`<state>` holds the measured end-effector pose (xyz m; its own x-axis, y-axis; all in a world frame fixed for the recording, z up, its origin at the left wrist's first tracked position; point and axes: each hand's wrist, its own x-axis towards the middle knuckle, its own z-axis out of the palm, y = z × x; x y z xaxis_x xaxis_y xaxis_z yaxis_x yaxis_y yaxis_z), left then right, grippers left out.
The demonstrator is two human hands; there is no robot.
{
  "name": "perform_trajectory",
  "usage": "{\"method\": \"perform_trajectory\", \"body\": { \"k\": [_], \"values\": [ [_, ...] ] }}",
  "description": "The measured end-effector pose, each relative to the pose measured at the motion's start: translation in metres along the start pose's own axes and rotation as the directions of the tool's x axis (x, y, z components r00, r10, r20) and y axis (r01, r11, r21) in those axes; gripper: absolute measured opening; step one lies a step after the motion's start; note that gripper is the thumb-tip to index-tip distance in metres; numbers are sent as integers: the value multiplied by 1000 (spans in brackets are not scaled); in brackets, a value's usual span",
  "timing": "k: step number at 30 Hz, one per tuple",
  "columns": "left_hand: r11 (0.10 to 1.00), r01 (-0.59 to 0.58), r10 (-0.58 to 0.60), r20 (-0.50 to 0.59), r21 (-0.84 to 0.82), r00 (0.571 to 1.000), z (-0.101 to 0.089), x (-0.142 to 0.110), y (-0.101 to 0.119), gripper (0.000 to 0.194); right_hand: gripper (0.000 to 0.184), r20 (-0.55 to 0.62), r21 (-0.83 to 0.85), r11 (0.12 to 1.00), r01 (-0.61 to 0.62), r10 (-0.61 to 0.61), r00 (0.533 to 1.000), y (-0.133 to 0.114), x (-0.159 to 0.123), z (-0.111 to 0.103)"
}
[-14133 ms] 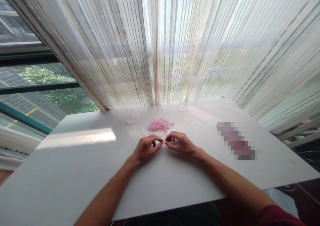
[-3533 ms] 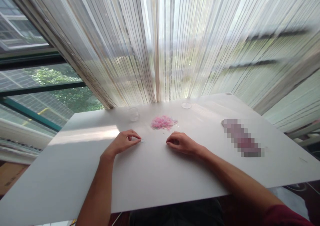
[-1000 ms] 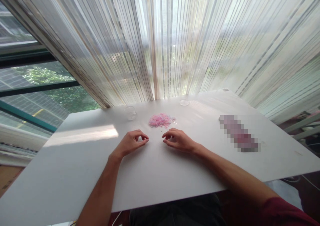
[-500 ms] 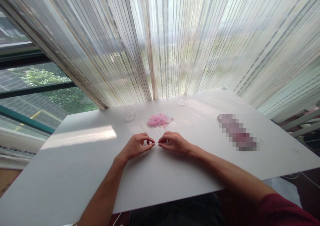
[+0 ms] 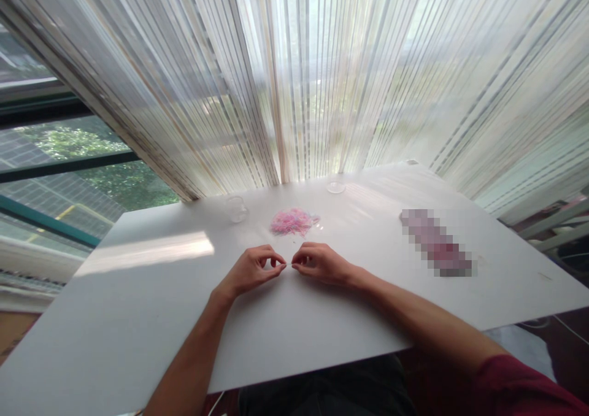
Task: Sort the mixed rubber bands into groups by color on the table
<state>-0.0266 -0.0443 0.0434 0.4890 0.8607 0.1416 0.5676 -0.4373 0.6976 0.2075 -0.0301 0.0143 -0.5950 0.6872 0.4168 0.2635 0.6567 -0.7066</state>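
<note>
My left hand (image 5: 256, 270) is closed in a pinch, thumb against forefinger, low over the white table. Facing it, my right hand (image 5: 323, 264) pinches in the same way, and the two sets of fingertips nearly meet. A tiny thin pale strip (image 5: 289, 264) shows in the gap between them; its kind is too small to make out, and its ends are hidden in my fingers. Just beyond my hands lies a loose pile of thin pink and pale pieces (image 5: 294, 221), with a tiny dark speck (image 5: 294, 242) on its near side.
A clear round container (image 5: 237, 210) stands behind my left hand. Near the far edge of the table (image 5: 151, 336) lies a clear disc-like lid (image 5: 336, 187). A blurred-out pinkish oblong object (image 5: 436, 244) rests to the right. Striped sheer curtains (image 5: 322, 97) hang behind.
A second ago my hands were apart; they have come together, the left moving right and the right slightly left. Since half a second ago they have barely moved. Earlier, my left hand alone held a thin pale strip.
</note>
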Motion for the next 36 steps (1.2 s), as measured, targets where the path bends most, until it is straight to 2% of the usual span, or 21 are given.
{"method": "perform_trajectory", "body": {
  "k": [36],
  "values": [
    [999,38,-38,30,0,999,1,-1,0,12,6,48,-5,997,-80,80,996,-1,0,-1]
  ]
}}
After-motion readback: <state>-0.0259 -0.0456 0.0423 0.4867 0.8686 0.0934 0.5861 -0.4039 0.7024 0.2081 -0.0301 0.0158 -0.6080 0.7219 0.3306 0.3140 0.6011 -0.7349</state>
